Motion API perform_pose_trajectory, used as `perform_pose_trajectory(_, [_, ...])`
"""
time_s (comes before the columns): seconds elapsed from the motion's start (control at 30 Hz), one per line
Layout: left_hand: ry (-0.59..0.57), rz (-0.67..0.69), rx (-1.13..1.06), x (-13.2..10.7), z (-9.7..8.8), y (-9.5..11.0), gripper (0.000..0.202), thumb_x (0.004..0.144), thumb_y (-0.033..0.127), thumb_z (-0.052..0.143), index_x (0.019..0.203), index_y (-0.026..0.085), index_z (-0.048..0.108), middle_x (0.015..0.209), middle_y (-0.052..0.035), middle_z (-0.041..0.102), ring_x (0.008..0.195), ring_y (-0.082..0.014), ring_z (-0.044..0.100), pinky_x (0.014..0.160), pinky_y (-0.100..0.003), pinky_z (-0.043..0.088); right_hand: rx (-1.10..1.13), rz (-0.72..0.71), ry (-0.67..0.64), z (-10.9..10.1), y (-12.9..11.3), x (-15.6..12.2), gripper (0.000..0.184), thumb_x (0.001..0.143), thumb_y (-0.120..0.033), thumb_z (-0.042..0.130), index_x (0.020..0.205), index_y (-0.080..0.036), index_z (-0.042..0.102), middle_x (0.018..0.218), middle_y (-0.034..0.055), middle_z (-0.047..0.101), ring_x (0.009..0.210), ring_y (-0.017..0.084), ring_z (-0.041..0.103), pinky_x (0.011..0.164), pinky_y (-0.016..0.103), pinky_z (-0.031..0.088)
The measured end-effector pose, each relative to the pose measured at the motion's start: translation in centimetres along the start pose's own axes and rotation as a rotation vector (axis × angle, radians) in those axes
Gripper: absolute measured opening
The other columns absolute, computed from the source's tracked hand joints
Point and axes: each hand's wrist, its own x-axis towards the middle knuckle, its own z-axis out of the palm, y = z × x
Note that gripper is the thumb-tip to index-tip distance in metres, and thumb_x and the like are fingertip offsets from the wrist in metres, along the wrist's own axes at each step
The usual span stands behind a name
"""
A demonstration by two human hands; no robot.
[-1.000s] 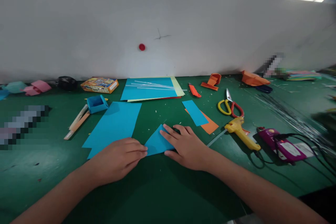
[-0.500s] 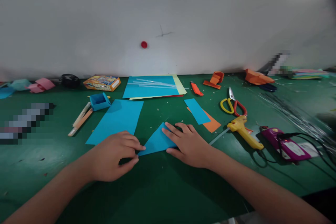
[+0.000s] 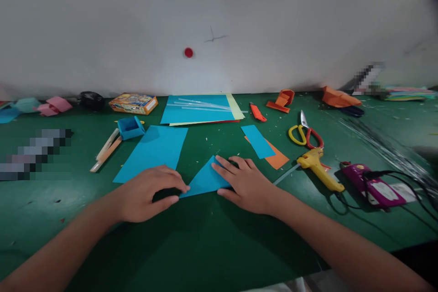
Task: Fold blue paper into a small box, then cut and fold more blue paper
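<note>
A folded piece of blue paper (image 3: 205, 179) with a pointed top lies on the green table in front of me. My right hand (image 3: 248, 185) rests flat across its right side, fingers spread and pressing down. At the paper's left corner, the fingertips of my left hand (image 3: 152, 193) touch or nearly touch it, with thumb and forefinger apart. Just beyond my left hand is a larger blue sheet (image 3: 153, 148). Past my right hand, a blue strip (image 3: 257, 142) overlaps an orange piece of paper (image 3: 278, 159).
On the right are scissors (image 3: 303, 130), a yellow glue gun (image 3: 320, 171) and a purple corded device (image 3: 371, 185). A red cutter (image 3: 258, 112) lies near stacked sheets (image 3: 198, 115) topped with clear sticks. Leftward stand a blue paper box (image 3: 131, 128) and a small carton (image 3: 133, 103).
My left thumb and fingers have shifted slightly at the paper's left corner. The right hand stays on the paper. The whole view has tilted down a little.
</note>
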Motion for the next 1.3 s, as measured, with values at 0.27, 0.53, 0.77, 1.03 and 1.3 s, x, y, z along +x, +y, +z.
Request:
perform_pose_trajectory(0.27, [0.004,0.055,-0.010,0.2,0.6,-1.0,0.038,0.096,0.008,0.049,0.111,0.029,0.077,0.119,-0.0015,0.079,0.119,-0.0211,0.068,0.102,-0.035,0.053,-0.016,-0.007,0.006,0.2,0.1,-0.1,0.068,0.108,-0.057,0.035,0.166,-0.022,0.028,0.174,0.0048,0.019,0.146,0.042,0.036,0.112,0.061,0.039])
perform_pose_trajectory(0.53, [-0.031,0.036,0.094,0.6,0.3,0.5,0.046,0.089,0.002,0.050,0.114,0.027,0.079,0.124,-0.0038,0.076,0.116,-0.0232,0.069,0.101,-0.039,0.054,-0.008,-0.018,0.033,0.6,0.2,-0.1,0.068,0.108,-0.057,0.034,0.166,-0.023,0.028,0.174,0.0049,0.021,0.146,0.042,0.036,0.112,0.060,0.039])
perform_pose_trajectory(0.77, [-0.121,-0.018,0.206,0.3,-0.8,2.9,0.051,0.086,0.002,0.050,0.120,0.027,0.078,0.133,-0.0056,0.073,0.120,-0.0283,0.068,0.101,-0.044,0.056,0.004,-0.008,0.011,0.4,0.2,0.0,0.068,0.108,-0.057,0.035,0.167,-0.024,0.026,0.174,0.0044,0.020,0.147,0.041,0.035,0.112,0.062,0.038])
perform_pose_trajectory(1.03, [-0.148,-0.019,0.172,0.1,-0.6,1.8,0.056,0.085,-0.001,0.043,0.117,0.028,0.080,0.136,-0.0010,0.072,0.122,-0.0272,0.067,0.106,-0.048,0.053,-0.018,-0.007,-0.016,0.0,0.0,0.2,0.068,0.108,-0.055,0.038,0.166,-0.021,0.028,0.174,0.0051,0.019,0.147,0.042,0.036,0.112,0.062,0.040])
perform_pose_trajectory(1.3, [-0.041,-0.033,0.221,0.6,0.6,2.7,0.041,0.086,0.002,0.050,0.099,0.026,0.081,0.122,-0.0019,0.078,0.121,-0.0263,0.067,0.106,-0.045,0.053,-0.084,-0.056,0.048,0.0,-0.4,0.2,0.068,0.108,-0.054,0.041,0.163,-0.015,0.035,0.170,0.0121,0.031,0.145,0.042,0.039,0.115,0.063,0.036])
